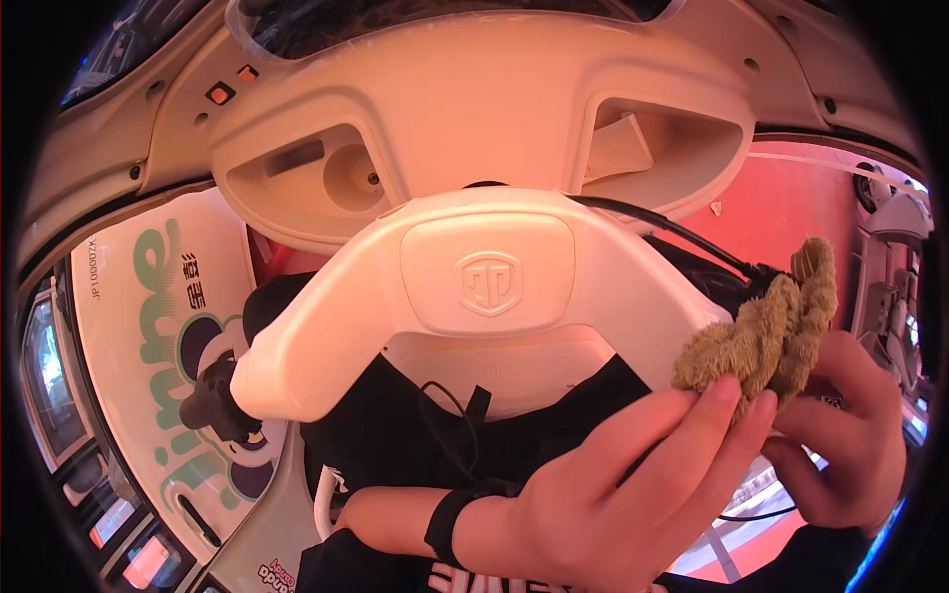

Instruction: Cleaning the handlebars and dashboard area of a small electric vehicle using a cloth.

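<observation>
A yellowish-green plush cloth (749, 341) lies bunched around the right end of a white handlebar cover (485, 200), hiding the grip there. My left hand (630, 482), with a black band on its wrist, reaches across my lap and pinches the cloth's lower edge. From the right side, my right hand (838, 437) has its bent fingers on the same cloth; its fingertips are partly hidden behind it. A black cable (667, 222) runs from the cover's middle to the covered end. At the opposite end, the black left handlebar grip (219, 400) is bare.
A cream dashboard (474, 96) spans the front, with a left cubby (311, 174) and a right cubby (660, 148) holding a pale flap-like piece. A printed door panel (163, 348) stands close at left. On the right, an opening shows red floor (786, 193) and other vehicles.
</observation>
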Demonstrator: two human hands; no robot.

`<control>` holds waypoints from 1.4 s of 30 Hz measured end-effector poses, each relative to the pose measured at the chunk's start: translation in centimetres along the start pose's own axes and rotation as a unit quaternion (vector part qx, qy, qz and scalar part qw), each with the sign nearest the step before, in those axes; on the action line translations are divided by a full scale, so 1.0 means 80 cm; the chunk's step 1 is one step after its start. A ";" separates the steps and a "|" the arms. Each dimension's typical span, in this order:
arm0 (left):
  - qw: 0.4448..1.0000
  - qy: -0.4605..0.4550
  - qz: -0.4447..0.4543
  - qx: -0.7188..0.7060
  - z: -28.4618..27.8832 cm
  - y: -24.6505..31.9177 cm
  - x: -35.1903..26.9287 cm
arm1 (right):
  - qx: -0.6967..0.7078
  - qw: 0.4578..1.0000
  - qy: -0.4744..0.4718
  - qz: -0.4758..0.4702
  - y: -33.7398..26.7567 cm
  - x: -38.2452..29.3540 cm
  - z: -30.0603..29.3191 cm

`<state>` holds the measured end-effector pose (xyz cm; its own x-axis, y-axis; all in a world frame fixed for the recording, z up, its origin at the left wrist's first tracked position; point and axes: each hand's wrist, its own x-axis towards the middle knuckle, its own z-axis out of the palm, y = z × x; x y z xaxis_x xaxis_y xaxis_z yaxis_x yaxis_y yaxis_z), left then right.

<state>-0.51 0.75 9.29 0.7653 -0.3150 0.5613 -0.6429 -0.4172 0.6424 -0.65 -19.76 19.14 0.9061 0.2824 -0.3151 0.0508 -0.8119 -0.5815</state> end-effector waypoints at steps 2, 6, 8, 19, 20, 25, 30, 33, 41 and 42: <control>0.999 0.040 0.001 0.007 0.011 0.002 -0.007 | -0.042 0.998 -0.038 0.006 -0.006 0.002 -0.008; 1.000 0.027 0.000 0.001 0.020 0.004 -0.016 | -0.019 0.987 -0.159 -0.019 -0.006 0.006 -0.035; 1.000 0.009 0.018 0.006 0.017 0.004 -0.016 | -0.010 0.985 -0.170 -0.015 -0.005 0.006 -0.043; 0.999 -0.042 -0.009 0.016 0.014 -0.041 0.003 | 0.028 0.974 -0.223 0.008 -0.021 0.057 -0.046; 0.999 -0.038 -0.012 0.021 0.016 -0.052 0.004 | 0.040 0.974 -0.224 0.016 -0.022 0.065 -0.046; 0.998 0.051 -0.032 0.027 0.030 -0.081 0.015 | 0.013 0.963 -0.265 0.053 -0.040 0.109 -0.048; 0.996 -0.047 -0.072 0.001 0.009 -0.086 0.020 | -0.010 0.941 -0.327 0.090 -0.063 0.148 -0.053; 0.990 -0.087 -0.111 -0.027 -0.001 -0.090 0.022 | -0.017 0.931 -0.345 0.118 -0.074 0.161 -0.047; 0.990 -0.055 -0.124 -0.023 0.001 -0.109 0.021 | -0.075 0.937 -0.320 0.118 -0.092 0.183 -0.012; 0.991 -0.056 -0.124 -0.021 0.000 -0.111 0.021 | -0.054 0.931 -0.331 0.146 -0.091 0.187 -0.010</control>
<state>6.49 3.92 4.54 0.8969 -0.3006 0.3243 -0.4340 -0.4581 0.7758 12.86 -10.04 19.21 0.4327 0.2647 -0.8618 -0.0825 -0.9403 -0.3303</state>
